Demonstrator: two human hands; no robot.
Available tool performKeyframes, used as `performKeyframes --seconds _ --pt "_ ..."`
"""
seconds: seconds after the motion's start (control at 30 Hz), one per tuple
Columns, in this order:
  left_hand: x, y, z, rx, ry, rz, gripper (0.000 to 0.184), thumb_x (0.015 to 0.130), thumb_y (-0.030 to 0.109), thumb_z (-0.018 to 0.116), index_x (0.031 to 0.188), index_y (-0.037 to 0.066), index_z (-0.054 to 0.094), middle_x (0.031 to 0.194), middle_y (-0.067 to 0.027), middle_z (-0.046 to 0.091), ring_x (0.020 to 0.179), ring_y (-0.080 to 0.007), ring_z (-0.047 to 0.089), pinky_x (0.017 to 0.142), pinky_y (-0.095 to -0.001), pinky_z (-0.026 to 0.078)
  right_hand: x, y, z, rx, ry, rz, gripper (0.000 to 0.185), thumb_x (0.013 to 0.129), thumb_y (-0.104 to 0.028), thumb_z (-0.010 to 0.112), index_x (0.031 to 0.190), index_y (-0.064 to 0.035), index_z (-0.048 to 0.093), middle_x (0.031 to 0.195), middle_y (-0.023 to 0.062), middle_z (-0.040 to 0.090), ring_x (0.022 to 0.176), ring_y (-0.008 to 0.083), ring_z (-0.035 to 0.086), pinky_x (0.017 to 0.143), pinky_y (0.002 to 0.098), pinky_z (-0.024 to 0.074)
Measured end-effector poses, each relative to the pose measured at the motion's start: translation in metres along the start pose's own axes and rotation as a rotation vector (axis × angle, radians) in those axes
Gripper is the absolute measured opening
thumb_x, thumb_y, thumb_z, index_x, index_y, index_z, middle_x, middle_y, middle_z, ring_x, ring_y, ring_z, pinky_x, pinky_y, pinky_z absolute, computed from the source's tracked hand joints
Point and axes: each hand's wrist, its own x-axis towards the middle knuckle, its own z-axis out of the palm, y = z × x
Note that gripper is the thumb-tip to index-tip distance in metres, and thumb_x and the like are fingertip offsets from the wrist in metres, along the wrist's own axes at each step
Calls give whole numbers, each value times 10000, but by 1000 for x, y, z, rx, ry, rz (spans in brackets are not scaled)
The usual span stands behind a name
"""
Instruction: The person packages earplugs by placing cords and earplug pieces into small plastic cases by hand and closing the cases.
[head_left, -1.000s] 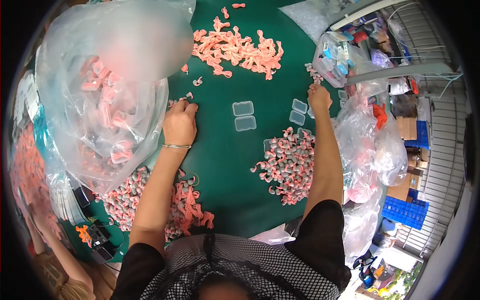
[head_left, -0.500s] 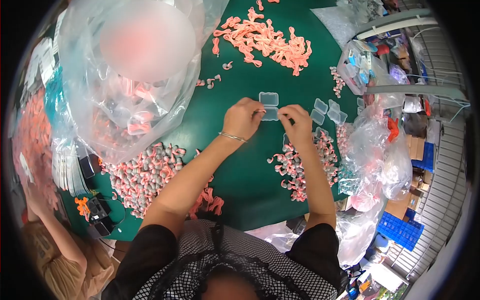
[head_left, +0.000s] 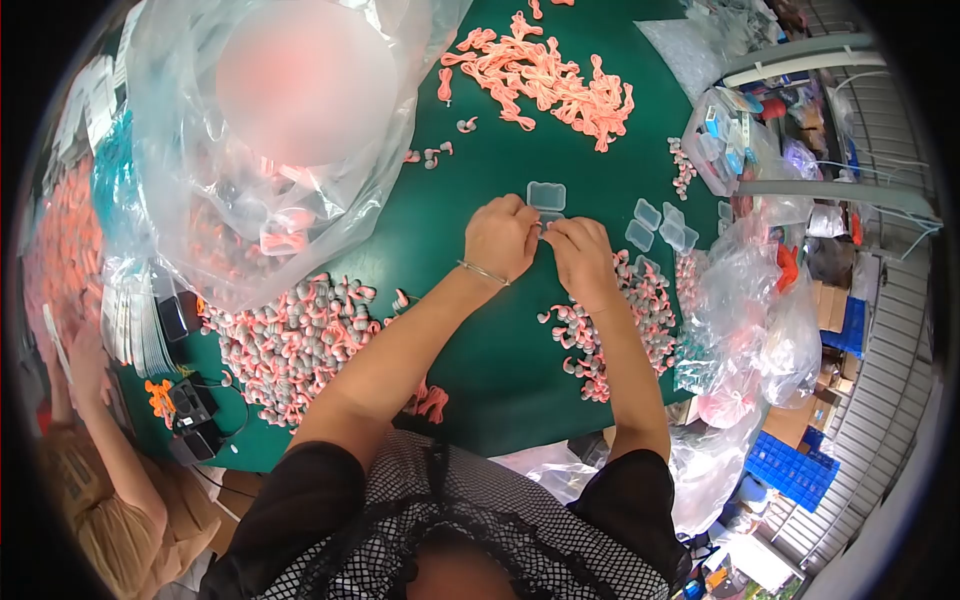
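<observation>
My left hand (head_left: 502,238) and my right hand (head_left: 582,262) meet fingertip to fingertip, both pinched closed. Between them a tiny item is mostly covered by the fingers, so I cannot make out what it is. Just beyond the fingertips lies an open clear plastic case (head_left: 546,196); its lid half shows, and its nearer half is largely behind my hands. Right of my right hand are more open clear cases (head_left: 646,214). Below that hand spreads a pile of small grey-and-pink earbud-shaped pieces (head_left: 655,318).
A larger pile of the same pieces (head_left: 290,350) lies at left, below a big clear plastic bag (head_left: 350,220). Coral cord bundles (head_left: 560,85) cover the table's far part. Bagged goods (head_left: 750,330) line the right edge. Another person's arm (head_left: 120,460) is at far left.
My hands have come together, the right moving left to meet the left at the near edge of the open case. Before, they were apart, with the case's nearer half showing between them.
</observation>
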Motion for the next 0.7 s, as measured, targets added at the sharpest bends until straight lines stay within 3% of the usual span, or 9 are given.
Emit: performKeyframes --seconds 0.27,0.37,0.43,0.47,0.53,0.57,0.63,0.7 --pt "-2 2 -13 -46 -47 67 440 687 105 747 1105 68 615 856 -81 586 821 -283 597 713 -406 484 -3 -3 -7 62 -3 -11 236 705 47 602 921 -41 635 980 75 629 953 283 584 858 411 460" --pt "-2 -2 -9 -12 -59 91 507 680 139 769 1156 72 607 879 -80 585 835 -285 593 717 -403 479 1 11 -7 141 44 120 224 733 58 587 929 -41 630 958 89 635 933 298 592 826 402 470" --pt "-2 -4 -8 28 -115 106 539 673 165 784 1174 77 605 903 -76 585 853 -283 592 719 -403 476 12 33 -3 111 252 262 194 794 36 586 958 -56 634 908 94 635 901 298 600 767 399 480" --pt "-3 -4 -9 27 -117 109 539 673 165 784 1174 77 605 903 -76 585 853 -283 592 719 -403 476 17 46 -1 109 254 264 194 794 36 586 958 -56 634 908 94 635 901 298 600 767 399 480" --pt "-2 -2 -15 39 -167 137 526 679 162 784 1169 89 609 920 -66 581 863 -269 587 713 -397 454 30 72 5 62 255 481 124 838 -61 636 962 -74 641 871 87 634 867 287 616 726 399 491" --pt "-3 -1 -16 41 -168 141 526 679 162 784 1169 89 609 920 -66 581 863 -269 587 713 -397 454 37 80 11 62 260 482 124 838 -61 636 962 -74 641 871 87 634 867 287 616 726 399 491" --pt "-2 -2 -20 57 -190 151 513 685 166 786 1163 101 612 931 -58 576 864 -254 580 708 -392 428 50 94 21 -90 220 682 161 818 -159 693 955 -88 648 862 70 638 846 266 630 711 400 500" --pt "-2 -6 -20 39 -178 160 509 684 169 789 1158 104 614 931 -54 575 859 -251 577 704 -390 420 56 105 33 -143 221 712 182 809 -189 705 950 -89 648 861 64 639 837 265 635 711 403 504"
